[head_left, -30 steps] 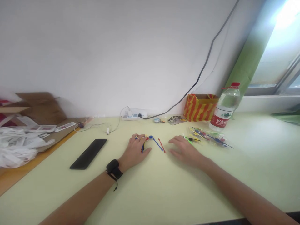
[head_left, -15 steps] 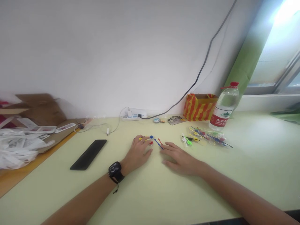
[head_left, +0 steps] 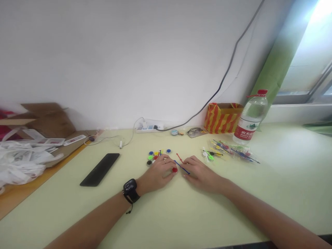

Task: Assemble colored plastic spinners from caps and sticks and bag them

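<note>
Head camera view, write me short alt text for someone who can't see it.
Two bare hands rest on a pale green table, the left hand touching a small red disc and the right hand on a thin blue stick. More coloured discs lie just beyond, a black phone to the left, a water bottle at the right.

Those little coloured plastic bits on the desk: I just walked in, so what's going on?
A person's left hand touches a small red round plastic piece, and the right hand pinches a thin blue plastic stick. Both rest on the pale green desk. More coloured round pieces lie just beyond the left hand.
</note>
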Demonstrator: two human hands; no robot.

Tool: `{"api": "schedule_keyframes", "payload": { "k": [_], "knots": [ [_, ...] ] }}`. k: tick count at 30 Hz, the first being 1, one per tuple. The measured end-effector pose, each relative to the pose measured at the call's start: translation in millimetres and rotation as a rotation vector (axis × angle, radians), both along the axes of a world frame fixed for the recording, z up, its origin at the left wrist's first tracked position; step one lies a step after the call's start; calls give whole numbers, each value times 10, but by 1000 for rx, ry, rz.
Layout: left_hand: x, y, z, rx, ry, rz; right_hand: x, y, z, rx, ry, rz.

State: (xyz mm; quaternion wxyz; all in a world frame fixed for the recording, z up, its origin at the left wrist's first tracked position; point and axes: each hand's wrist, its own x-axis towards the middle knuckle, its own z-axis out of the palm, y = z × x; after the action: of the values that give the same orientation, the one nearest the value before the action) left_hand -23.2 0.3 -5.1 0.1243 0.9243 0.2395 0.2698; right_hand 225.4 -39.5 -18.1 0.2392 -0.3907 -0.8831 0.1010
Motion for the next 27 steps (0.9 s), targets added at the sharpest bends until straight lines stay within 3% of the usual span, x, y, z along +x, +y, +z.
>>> {"api": "schedule_keyframes", "payload": {
  "k": [10, 17, 23, 27],
  "knots": [
    [-6, -46, -43, -219, -47, 33, 39, 45, -13, -5, 22, -21],
    [29, -73, -49, -393, -131, 4, 59, 57, -3, -60, 84, -180],
    [67, -77, -66, -506, -125, 16, 202, 248, -122, -22, -73, -357],
    [73, -59, -96, -592, -150, 13, 218, 266, -165, 55, -26, -262]
  ]
}}
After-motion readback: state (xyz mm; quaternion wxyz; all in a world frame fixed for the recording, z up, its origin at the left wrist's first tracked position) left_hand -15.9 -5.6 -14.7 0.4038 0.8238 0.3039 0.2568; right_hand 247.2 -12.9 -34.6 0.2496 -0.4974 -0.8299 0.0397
